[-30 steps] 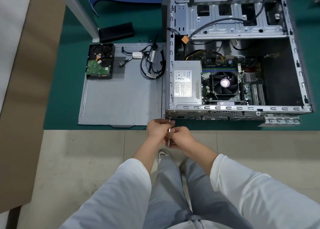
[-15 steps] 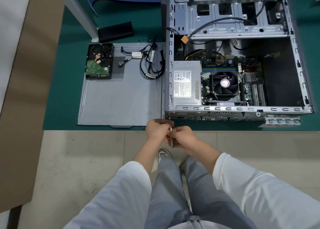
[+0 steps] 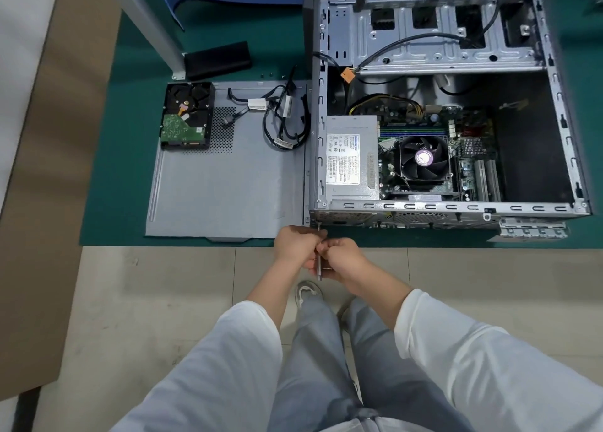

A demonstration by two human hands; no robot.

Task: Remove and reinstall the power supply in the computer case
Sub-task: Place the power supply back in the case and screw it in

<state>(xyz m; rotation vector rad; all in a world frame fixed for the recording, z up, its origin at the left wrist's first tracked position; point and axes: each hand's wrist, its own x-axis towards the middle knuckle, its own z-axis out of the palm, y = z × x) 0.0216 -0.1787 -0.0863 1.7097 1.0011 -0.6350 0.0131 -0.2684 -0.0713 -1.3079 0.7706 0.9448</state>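
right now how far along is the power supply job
Done: the side panel is off and lies flat beside the computer case. The power supply sits in its corner. In hand: both hands, left hand and right hand, hold a screwdriver at the case's rear corner. Whether screws are going out or in, I cannot tell. Left: refitting the panel.

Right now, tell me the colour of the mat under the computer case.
Dark green mat, clearest in the head view.
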